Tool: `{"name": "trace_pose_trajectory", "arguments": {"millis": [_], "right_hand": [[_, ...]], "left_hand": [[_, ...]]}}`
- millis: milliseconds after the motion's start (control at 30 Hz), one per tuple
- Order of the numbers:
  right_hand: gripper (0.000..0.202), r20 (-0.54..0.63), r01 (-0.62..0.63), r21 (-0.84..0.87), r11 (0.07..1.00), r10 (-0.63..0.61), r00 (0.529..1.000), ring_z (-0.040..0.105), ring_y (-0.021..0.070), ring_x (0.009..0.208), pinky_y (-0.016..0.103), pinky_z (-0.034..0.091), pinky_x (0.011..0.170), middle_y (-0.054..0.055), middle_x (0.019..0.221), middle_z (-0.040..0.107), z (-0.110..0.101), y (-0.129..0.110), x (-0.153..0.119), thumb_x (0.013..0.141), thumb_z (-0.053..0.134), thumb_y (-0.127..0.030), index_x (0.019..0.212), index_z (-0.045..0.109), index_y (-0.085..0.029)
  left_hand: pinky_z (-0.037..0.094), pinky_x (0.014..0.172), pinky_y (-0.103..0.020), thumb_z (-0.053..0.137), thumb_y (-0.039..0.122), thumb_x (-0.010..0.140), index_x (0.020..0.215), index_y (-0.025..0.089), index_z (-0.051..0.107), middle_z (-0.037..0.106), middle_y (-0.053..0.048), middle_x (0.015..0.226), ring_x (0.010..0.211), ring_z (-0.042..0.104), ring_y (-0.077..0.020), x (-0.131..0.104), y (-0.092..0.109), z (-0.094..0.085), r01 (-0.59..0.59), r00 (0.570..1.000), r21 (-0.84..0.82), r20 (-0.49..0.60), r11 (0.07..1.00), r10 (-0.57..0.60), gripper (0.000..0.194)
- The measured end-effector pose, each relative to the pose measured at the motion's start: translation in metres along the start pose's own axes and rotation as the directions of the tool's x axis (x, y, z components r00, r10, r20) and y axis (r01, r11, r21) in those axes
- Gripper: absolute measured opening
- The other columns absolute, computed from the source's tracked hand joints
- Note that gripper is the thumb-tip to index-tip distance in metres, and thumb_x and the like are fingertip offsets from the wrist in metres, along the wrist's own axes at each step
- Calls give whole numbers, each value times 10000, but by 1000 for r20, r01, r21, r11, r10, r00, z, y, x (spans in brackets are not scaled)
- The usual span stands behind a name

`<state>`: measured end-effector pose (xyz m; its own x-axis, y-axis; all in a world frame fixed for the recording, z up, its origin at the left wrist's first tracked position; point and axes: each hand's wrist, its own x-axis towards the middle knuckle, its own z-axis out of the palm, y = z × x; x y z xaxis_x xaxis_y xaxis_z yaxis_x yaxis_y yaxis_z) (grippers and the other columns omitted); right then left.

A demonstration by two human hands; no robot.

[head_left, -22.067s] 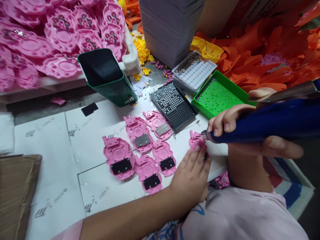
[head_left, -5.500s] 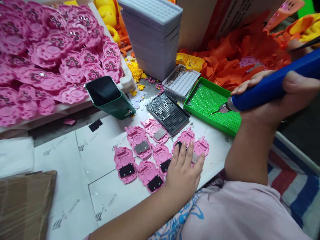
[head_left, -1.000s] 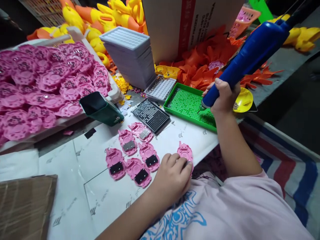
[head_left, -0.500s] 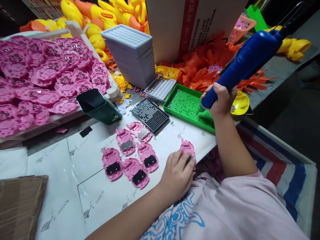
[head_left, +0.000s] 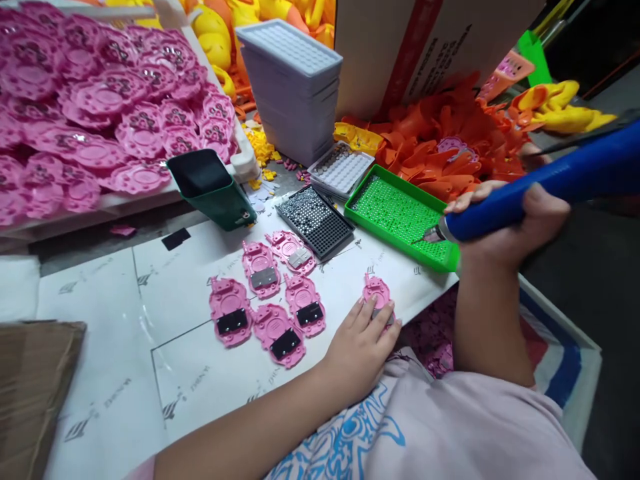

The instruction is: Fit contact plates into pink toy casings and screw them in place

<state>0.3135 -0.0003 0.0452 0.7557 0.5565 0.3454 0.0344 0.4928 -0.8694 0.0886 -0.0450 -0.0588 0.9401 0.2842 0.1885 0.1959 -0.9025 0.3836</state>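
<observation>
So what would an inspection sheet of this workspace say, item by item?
Surface: white printed sheeting, lying flat.
Work things: five pink pieces with attached plates; green tray of small metal parts.
Clutter: yellow bits by the pale tray stack.
Hands: left hand spread across another pink piece; right hand holds a blue driver, tip at the green tray.
Cables: dark strand beside the driver, unclear whether a cable.
Surroundings: white crate of pink parts, orange parts, large box.

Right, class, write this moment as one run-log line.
left hand: fingers on pink casing | right hand: holding blue screwdriver | screwdriver tip: at green tray | nearby: five more casings, black tray
</observation>
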Motion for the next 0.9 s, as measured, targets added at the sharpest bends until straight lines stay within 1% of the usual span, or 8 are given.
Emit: {"name": "trace_pose_trajectory", "arguments": {"millis": [67,100,167,233,400,567,700,900], "right_hand": [[310,91,-7,18,1000,6,996,517,162,424,307,425,412,-41,536,539,6,-12,-19,643,512,-381,913,608,-263],[306,140,-26,19,999,23,990,528,172,435,323,439,427,-34,544,547,8,-15,-28,648,522,-370,919,621,-269],[185,236,-72,17,997,66,970,555,184,470,350,468,466,-12,578,569,11,-16,-44,658,549,-376,789,623,-268],[144,280,-119,32,992,106,954,565,186,491,365,486,496,1,597,573,12,-12,-55,652,583,-391,666,583,-248],[211,257,-174,5,985,167,952,553,166,502,345,493,516,3,587,542,12,-1,-62,623,629,-425,687,599,-226],[172,264,-159,5,987,152,952,553,160,520,342,498,545,-4,613,549,11,3,-63,660,595,-397,731,599,-241],[170,243,-175,25,984,164,956,544,175,497,362,489,537,-23,598,568,10,8,-66,630,600,-386,745,576,-264],[315,275,-220,-3,976,212,938,543,158,519,348,489,575,-9,606,540,7,17,-70,578,661,-477,729,583,-212]], "left_hand": [[286,1101,-505,526,315,841,1335,150,481,441,-128,1434,1314,385,-368,0,0,0,16,1000,3,-2,1000,-16,523],[274,1105,-509,517,316,846,1340,145,476,440,-130,1435,1312,386,-372,0,0,0,17,1000,4,1,1000,-17,524],[256,1112,-515,502,321,855,1351,140,464,433,-135,1438,1308,390,-376,0,0,0,17,1000,2,13,1000,-17,530],[248,1114,-511,493,321,859,1358,136,456,420,-141,1446,1313,384,-368,1,0,0,15,1000,-4,27,1000,-15,533],[252,1108,-504,470,307,874,1365,115,447,395,-165,1458,1327,362,-360,1,0,0,3,1000,1,26,1000,-3,528],[281,1099,-487,463,305,877,1348,116,472,421,-155,1443,1295,407,-366,1,0,1,1,1000,26,2,1000,-1,508],[283,1098,-487,460,315,884,1352,122,472,407,-159,1453,1305,398,-358,0,0,4,0,1000,29,-7,1000,1,507],[295,1094,-486,462,337,898,1334,139,497,419,-153,1446,1312,398,-344,0,2,8,14,999,17,-38,1000,-14,480]]}}
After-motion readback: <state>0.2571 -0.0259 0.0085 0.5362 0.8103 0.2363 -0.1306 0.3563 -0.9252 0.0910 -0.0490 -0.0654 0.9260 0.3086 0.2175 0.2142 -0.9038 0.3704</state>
